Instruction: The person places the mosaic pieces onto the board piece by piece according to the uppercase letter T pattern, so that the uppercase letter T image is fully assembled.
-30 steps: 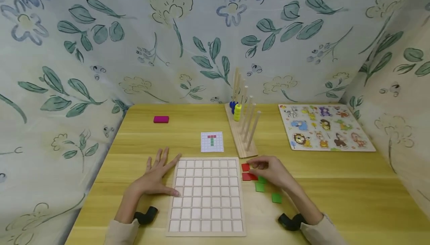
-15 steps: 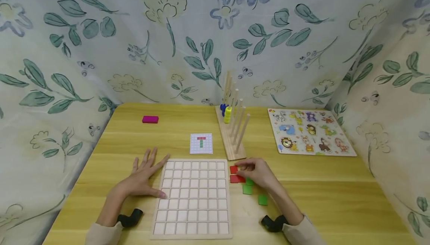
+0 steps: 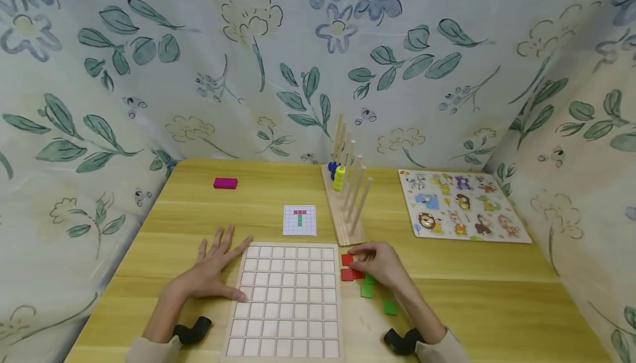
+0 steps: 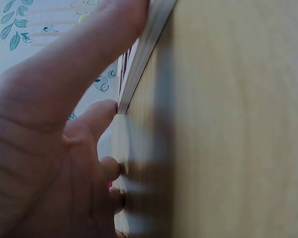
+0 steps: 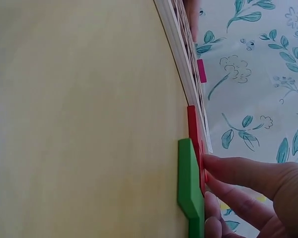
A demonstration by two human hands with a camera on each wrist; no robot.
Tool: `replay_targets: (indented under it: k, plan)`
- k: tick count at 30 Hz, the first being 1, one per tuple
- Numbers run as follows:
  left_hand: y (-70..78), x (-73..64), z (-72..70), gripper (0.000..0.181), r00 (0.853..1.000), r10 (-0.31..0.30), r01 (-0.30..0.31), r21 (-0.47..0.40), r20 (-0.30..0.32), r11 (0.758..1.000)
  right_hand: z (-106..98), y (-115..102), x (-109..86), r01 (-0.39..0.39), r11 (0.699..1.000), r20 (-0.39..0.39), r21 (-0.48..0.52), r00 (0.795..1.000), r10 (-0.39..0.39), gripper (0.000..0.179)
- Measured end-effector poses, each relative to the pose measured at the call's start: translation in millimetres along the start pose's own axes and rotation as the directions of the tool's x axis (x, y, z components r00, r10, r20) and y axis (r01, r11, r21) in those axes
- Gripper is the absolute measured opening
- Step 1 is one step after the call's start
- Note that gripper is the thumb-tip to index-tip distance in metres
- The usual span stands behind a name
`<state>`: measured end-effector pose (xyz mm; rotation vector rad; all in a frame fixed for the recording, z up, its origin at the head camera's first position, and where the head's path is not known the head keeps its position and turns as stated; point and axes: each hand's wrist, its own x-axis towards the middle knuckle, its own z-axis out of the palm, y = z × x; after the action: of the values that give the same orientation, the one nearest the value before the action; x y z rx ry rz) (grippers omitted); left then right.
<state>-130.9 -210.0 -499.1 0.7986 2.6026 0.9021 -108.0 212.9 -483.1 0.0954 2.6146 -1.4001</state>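
A wooden grid board [image 3: 285, 296] with bare square cells lies in front of me. My left hand [image 3: 211, 274] spreads along its left side, the thumb on the edge and the index fingertip at the far left corner. In the left wrist view, the thumb [image 4: 89, 54] overlaps the board's edge. To the right of the board, my right hand [image 3: 380, 266] pinches a red tile [image 3: 346, 260] between thumb and index finger. Two more red tiles [image 3: 347, 275] lie just below, one partly covered. Green tiles [image 3: 366, 290] lie nearer me, one tucked under the hand.
A pattern card [image 3: 300, 227] with a red and green T lies beyond the board. Right of it stands a peg rack [image 3: 343, 208] with blue and yellow beads. An animal puzzle board [image 3: 462, 205] is at the back right, a magenta block [image 3: 226, 183] at the back left.
The head view has shifted somewhat. Both hands, the board and the tiles keep the same positions relative to each other.
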Motion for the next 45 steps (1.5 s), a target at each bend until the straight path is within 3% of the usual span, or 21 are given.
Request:
replay_targets:
  k: [5, 14, 20, 25, 33, 39, 45]
  plan:
    - [1.5, 1.4, 0.9, 0.123, 1.0, -0.016, 0.016, 0.01, 0.002, 1.0, 0.9, -3.1, 1.0, -0.045, 0.999, -0.023, -0.008, 0.999, 0.045, 0.022]
    - [-1.4, 4.0, 1.6, 0.125, 0.999, -0.049, 0.048, 0.054, 0.02, 0.997, 3.6, -4.1, 2.5, -0.053, 0.994, -0.023, -0.099, 0.998, 0.051, 0.023]
    - [0.8, 11.4, 4.3, 0.124, 0.998, -0.047, 0.045, 0.058, 0.037, 0.997, -5.4, 2.5, -2.7, 0.035, 0.984, -0.013, -0.172, 0.999, -0.037, 0.022]
    - [1.1, 9.8, 1.7, 0.124, 0.997, -0.062, 0.059, 0.074, 0.045, 0.996, -6.3, -2.6, -9.8, 0.087, 0.97, -0.015, -0.226, 0.996, -0.093, 0.023]
    - [-0.9, 5.2, -3.1, 0.123, 0.996, -0.076, 0.072, 0.074, 0.044, 0.995, 19.5, -26.3, -10.2, 0.167, 0.976, 0.048, -0.142, 0.986, -0.162, 0.018]
    - [-1.3, 4.6, -3.7, 0.124, 0.998, -0.057, 0.055, 0.068, 0.036, 0.996, 44.7, -36.8, -1.7, 0.254, 0.958, 0.08, -0.131, 0.966, -0.245, 0.018]
    - [-0.5, 5.2, -0.6, 0.125, 0.997, -0.064, 0.062, 0.065, 0.037, 0.996, 60.5, -45.7, 2.8, 0.256, 0.959, 0.085, -0.124, 0.965, -0.246, 0.017]
